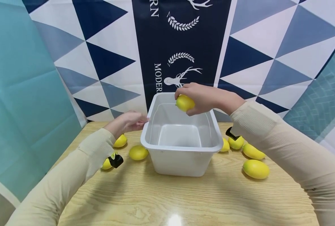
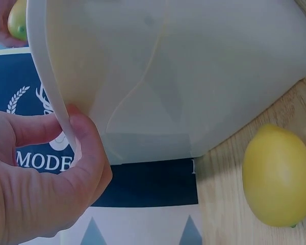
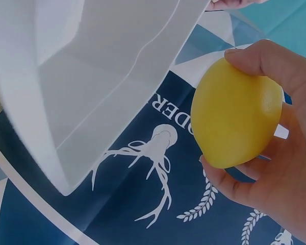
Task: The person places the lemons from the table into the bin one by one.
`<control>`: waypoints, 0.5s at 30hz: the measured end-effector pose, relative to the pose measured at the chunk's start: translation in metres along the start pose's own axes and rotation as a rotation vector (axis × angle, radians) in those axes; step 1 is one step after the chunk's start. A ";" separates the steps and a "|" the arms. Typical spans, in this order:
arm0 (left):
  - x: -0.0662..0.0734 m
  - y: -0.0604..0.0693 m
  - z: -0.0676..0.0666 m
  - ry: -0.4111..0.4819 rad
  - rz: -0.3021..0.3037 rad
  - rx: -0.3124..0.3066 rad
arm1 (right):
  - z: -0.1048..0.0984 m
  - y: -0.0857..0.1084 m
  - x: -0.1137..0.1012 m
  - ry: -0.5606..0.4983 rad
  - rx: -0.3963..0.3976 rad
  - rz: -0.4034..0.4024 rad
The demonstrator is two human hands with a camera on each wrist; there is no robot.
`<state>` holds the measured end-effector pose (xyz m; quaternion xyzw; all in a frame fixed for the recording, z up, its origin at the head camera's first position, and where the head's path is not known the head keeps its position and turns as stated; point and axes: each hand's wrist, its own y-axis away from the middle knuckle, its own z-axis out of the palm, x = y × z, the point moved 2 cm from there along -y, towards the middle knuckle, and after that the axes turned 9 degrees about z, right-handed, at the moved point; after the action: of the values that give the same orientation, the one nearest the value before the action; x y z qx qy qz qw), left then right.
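A white plastic bin [image 1: 181, 161] stands on the wooden table, and its visible floor is bare. My left hand [image 1: 130, 121] pinches the bin's left rim between thumb and fingers, which the left wrist view shows closely at the left hand [image 2: 56, 173]. Above the bin's far right part, my right hand [image 1: 202, 99] holds a yellow lemon [image 1: 185, 103]. In the right wrist view the thumb and fingers of the right hand [image 3: 275, 184] curl round that lemon [image 3: 237, 112], apart from the bin's wall.
Left of the bin lie a lemon [image 1: 138, 153] and two more partly behind the left sleeve. Several lemons are on the right, among them a front one [image 1: 256, 169]. A patterned cloth [image 1: 108, 47] hangs close behind the bin.
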<state>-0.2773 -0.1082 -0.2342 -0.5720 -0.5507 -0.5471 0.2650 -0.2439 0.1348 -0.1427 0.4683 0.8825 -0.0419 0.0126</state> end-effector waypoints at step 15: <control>-0.001 0.001 0.000 0.014 0.016 0.006 | 0.005 -0.026 0.002 -0.035 -0.027 0.049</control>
<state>-0.2761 -0.1088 -0.2348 -0.5716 -0.5459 -0.5474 0.2750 -0.2665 0.1217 -0.1458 0.4886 0.8710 -0.0379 0.0352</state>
